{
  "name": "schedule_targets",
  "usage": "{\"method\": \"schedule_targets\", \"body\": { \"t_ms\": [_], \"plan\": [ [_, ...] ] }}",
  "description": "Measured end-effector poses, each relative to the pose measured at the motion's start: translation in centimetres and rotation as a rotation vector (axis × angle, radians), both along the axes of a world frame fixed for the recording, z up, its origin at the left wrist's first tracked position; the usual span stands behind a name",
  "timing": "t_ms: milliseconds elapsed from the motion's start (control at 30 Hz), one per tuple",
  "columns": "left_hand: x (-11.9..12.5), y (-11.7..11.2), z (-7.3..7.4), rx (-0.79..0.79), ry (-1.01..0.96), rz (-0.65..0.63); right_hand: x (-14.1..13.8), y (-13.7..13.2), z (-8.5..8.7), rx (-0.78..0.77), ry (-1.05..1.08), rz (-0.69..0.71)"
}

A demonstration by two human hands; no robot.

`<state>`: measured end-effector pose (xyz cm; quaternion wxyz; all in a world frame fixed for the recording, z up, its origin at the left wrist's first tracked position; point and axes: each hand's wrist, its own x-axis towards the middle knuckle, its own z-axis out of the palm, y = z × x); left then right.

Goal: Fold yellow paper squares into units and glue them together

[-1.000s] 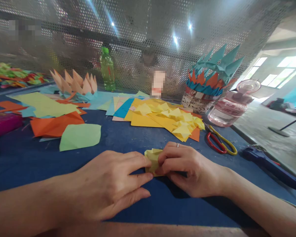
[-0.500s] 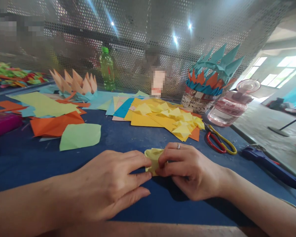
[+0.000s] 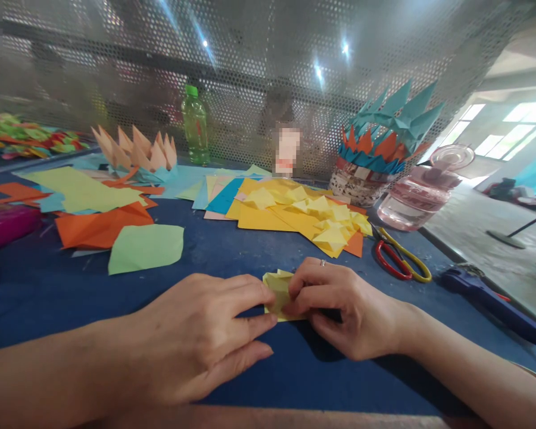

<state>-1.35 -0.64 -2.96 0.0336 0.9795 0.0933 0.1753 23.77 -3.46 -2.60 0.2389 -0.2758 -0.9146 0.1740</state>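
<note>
Table [image 3: 250, 262], blue-topped, filled most of the view, backed by a perforated metal screen [image 3: 250, 71]. Loose paper lay across the far half: an orange sheet [image 3: 98, 229] and a pale green sheet [image 3: 146, 247] to the left, and a spread of yellow sheets [image 3: 268, 217] with small folded units on top at centre. A teal-and-orange folded model [image 3: 384, 137] stood on a basket at the right rear and a peach folded model [image 3: 136, 152] at the left rear. A green bottle [image 3: 195, 125] stood by the screen, a pink jar [image 3: 417, 196] near the table's right edge, and scissors [image 3: 399, 259] just in front of it. Left hand [image 3: 196, 336] lay flat and spread, fingertips resting against the left edge of the small yellow folded piece [image 3: 277, 286]. Right hand [image 3: 339, 307] was curled, thumb and fingers pinching that piece from the right. The piece sat on the table at front centre between the two hands, well apart from the yellow sheets. Judged step: a crease being set on a part-folded unit. A further fold would call for the left fingertips to pin the piece while the right pinch ran along the edge.
</note>
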Motion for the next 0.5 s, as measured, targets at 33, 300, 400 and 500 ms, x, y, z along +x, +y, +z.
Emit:
{"method": "schedule_targets", "body": {
  "t_ms": [33, 300, 400, 500],
  "plan": [
    [0.01, 0.02, 0.01, -0.007, 0.006, 0.002, 0.01, 0.01, 0.01, 0.016, -0.005, 0.004],
    [0.0, -0.19, 0.24, 0.003, 0.001, 0.006, 0.02, -0.1, 0.02, 0.211, -0.059, 0.045],
    [-0.02, -0.17, 0.33, 0.007, -0.003, 0.004, 0.04, -0.08, 0.09, 0.235, -0.062, 0.047],
    [-0.05, -0.11, 0.4, 0.027, -0.008, -0.009, 0.11, -0.04, 0.17, 0.257, -0.067, 0.038]
  ]
}}
